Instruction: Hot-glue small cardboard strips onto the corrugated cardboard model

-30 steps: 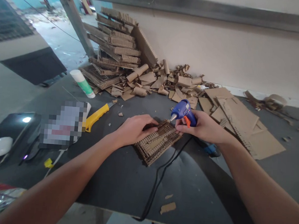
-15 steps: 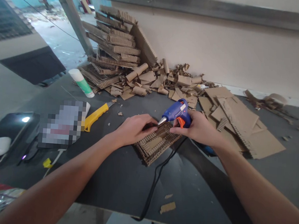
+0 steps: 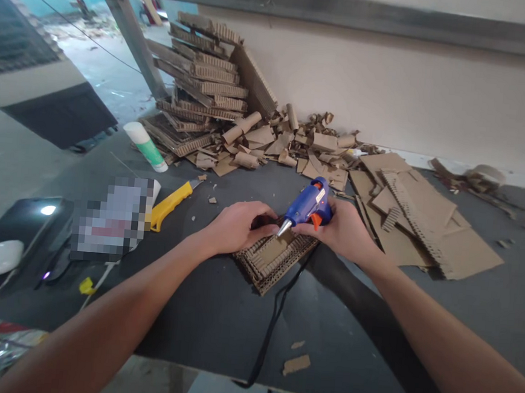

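Blue glue gun [image 3: 306, 205] sits in the right hand [image 3: 342, 228].

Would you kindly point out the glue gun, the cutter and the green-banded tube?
Glue gun [image 3: 306, 205]: head view, on its blue body.
Cutter [image 3: 170, 205]: head view, on its yellow handle.
Tube [image 3: 147, 150]: head view, on its green band.
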Demonstrator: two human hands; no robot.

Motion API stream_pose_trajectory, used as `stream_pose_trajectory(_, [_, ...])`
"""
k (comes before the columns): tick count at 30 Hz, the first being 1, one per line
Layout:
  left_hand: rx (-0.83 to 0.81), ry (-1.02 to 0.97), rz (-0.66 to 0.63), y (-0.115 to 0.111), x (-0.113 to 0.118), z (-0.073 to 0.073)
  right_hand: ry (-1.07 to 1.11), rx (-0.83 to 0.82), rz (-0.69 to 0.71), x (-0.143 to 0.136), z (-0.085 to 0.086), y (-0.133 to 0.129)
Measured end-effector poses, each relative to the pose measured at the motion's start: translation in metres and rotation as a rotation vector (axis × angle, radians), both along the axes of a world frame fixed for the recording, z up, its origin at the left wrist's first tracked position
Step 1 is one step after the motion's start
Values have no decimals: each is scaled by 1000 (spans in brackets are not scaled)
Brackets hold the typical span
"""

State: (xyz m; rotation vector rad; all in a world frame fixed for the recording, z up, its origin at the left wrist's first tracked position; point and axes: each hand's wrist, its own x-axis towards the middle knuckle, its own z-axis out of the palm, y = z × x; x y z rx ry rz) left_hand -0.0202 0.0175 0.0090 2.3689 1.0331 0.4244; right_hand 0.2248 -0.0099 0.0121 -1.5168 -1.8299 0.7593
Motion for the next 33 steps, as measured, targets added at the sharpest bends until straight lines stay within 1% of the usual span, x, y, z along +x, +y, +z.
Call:
stream_pose_trajectory(5, [-58,18,8,1,-2,4,-53,-7,14,-2,-1,-1])
stream_pose_trajectory(10, [-136,35,29,2,-2,7,-38,3,27,-3,-5,0])
stream_pose_trajectory(14, [-127,46,51,1,-1,7,-133,61,4,-7,-6,-3])
stream_pose_trajectory(18, [-139,45,50,0,0,7,-234,114,-17,-14,-5,-7])
stream_pose_trajectory(22, [-188,5,57,-1,1,8,-285,89,-17,-16,0,-10])
stream_pose_trajectory(27, [-231,0,88,-1,1,8,-255,27,-69,-17,0,-10])
stream_pose_trajectory(30, [-227,-34,84,1,0,6,-229,17,-100,-19,-2,-11])
stream_pose_trajectory(33, [-269,-65,93,1,0,5,-192,16,-116,-22,-3,-12])
